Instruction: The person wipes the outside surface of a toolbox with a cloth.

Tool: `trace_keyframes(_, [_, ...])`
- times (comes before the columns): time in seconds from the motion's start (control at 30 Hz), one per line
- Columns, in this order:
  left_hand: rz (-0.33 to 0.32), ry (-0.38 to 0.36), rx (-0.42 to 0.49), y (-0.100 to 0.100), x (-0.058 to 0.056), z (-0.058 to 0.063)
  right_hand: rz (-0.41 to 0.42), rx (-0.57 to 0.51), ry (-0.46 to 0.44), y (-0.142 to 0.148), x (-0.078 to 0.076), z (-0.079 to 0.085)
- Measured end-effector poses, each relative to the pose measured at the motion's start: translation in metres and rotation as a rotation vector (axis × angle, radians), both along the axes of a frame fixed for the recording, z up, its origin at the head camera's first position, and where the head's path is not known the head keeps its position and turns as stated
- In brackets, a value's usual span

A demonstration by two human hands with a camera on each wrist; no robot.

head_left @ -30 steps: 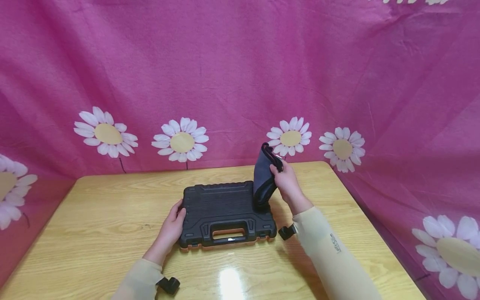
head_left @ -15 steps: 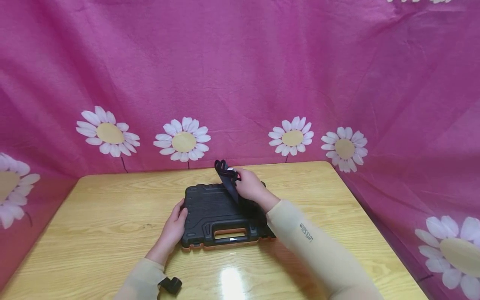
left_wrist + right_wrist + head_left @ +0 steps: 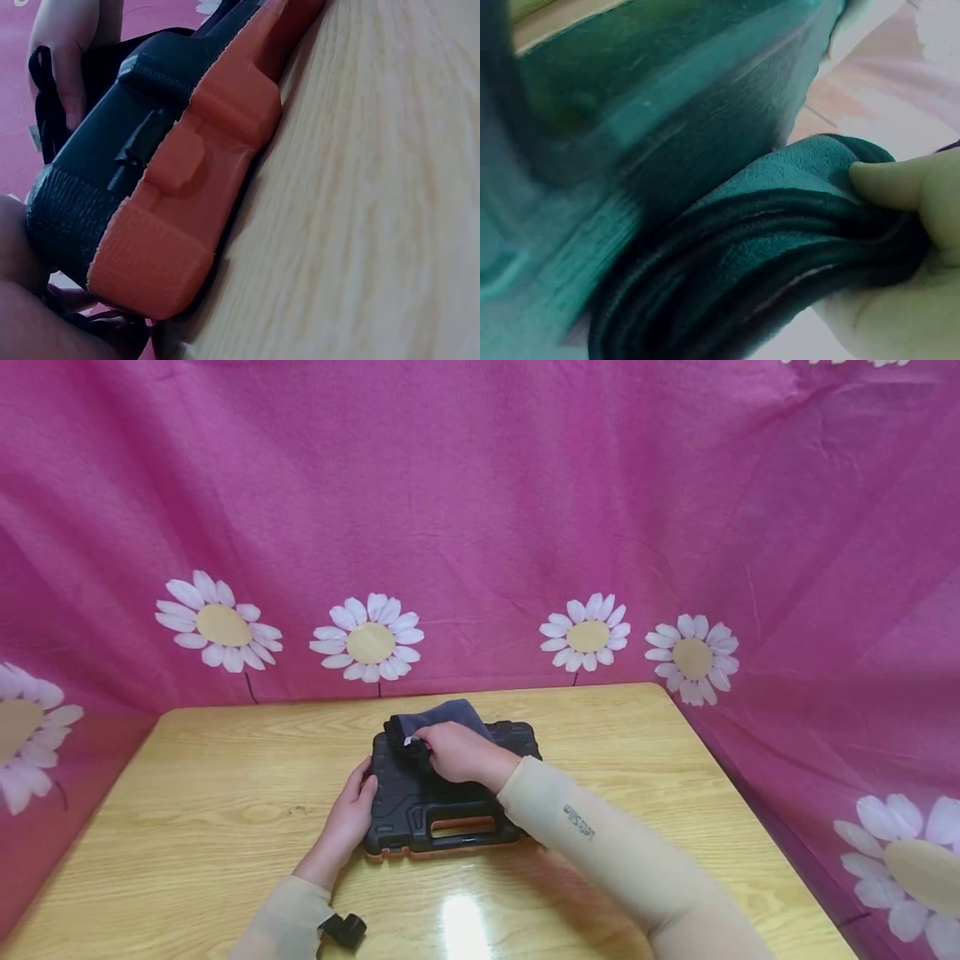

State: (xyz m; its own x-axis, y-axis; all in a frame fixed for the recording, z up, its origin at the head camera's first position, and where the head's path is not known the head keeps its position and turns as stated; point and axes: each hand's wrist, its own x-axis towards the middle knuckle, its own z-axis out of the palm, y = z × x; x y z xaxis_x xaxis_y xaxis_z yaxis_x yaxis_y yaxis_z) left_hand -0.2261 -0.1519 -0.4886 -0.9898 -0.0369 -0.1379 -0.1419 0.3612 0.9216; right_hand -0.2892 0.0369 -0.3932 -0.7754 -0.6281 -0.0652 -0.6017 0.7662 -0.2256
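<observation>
A black plastic tool case (image 3: 405, 793) with an orange lower half (image 3: 165, 262) lies closed on the table, its handle toward me. My left hand (image 3: 351, 814) holds the case by its left side, thumb along the edge. Over the lid, my right hand (image 3: 457, 752) grips a folded dark grey cloth (image 3: 450, 714) with black edging. In the right wrist view the cloth's stacked layers (image 3: 780, 225) show, with the thumb pressing on top of them against the fingers. The cloth lies against the lid near its far left part and hides some of it.
The light wooden table (image 3: 247, 793) extends around the case, with its far edge close behind. A pink curtain (image 3: 480, 510) with white daisies hangs at the back and sides. Black camera mounts sit on the wrists, one showing at the left wrist (image 3: 345, 931).
My right hand has carried the folded cloth leftward across the lid, from the case's right end to its left part, and the cloth has tipped down flatter. The left hand stays at the case.
</observation>
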Motion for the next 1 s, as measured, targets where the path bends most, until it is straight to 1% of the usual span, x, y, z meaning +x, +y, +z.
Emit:
trace_keyframes(0.13, [0.009,0.011,0.009,0.0,-0.001,-0.001,0.038,0.044,0.008,-0.007,0.001,0.002])
trace_keyframes(0.27, [0.011,0.012,0.009,0.0,-0.002,-0.002,0.037,0.07,0.007,-0.013,0.001,0.005])
trace_keyframes(0.33, [0.006,0.0,0.014,0.0,-0.002,-0.002,0.038,0.083,0.007,-0.016,0.0,0.005])
trace_keyframes(0.53, [-0.001,-0.007,0.02,0.0,-0.003,-0.002,0.052,0.135,0.005,-0.026,-0.005,0.005])
trace_keyframes(0.63, [0.0,-0.004,0.023,0.0,-0.003,-0.002,0.063,0.159,0.026,-0.03,-0.006,0.003])
trace_keyframes(0.77, [-0.002,0.0,0.033,-0.001,-0.003,-0.003,0.091,0.213,0.082,-0.036,-0.008,0.002])
trace_keyframes(0.87, [-0.003,-0.005,0.032,-0.001,-0.003,-0.004,0.098,0.289,0.119,-0.04,-0.007,-0.001])
trace_keyframes(1.0, [0.0,-0.011,0.026,-0.001,-0.003,-0.004,0.102,0.371,0.146,-0.043,-0.003,-0.002])
